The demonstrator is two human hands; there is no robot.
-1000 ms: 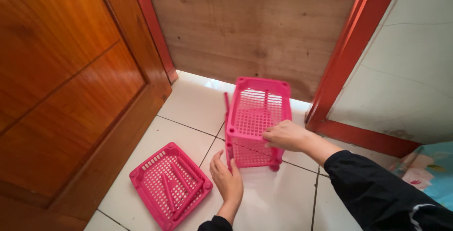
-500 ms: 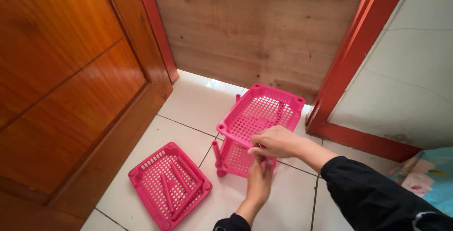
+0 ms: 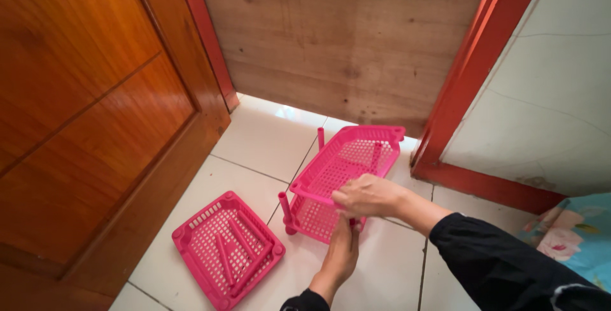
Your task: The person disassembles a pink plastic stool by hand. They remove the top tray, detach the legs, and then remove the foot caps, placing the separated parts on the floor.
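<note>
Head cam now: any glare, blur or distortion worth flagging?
Head view: sharp overall, no motion blur on the right hand or left hand; soft daylight glare on the white floor tiles below the wooden board; glossy sheen on the door; slight wide-angle bowing at the red frame.

Single head-worn view, angled steeply down at the tiled floor (image 3: 254, 145). Close range, facing a doorway. No second view.

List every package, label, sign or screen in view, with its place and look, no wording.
None in view: no package, label, sign or screen shows.
Only pink plastic baskets on the white tiled floor, a wooden door at left, and a floral cloth at the right edge.
</note>
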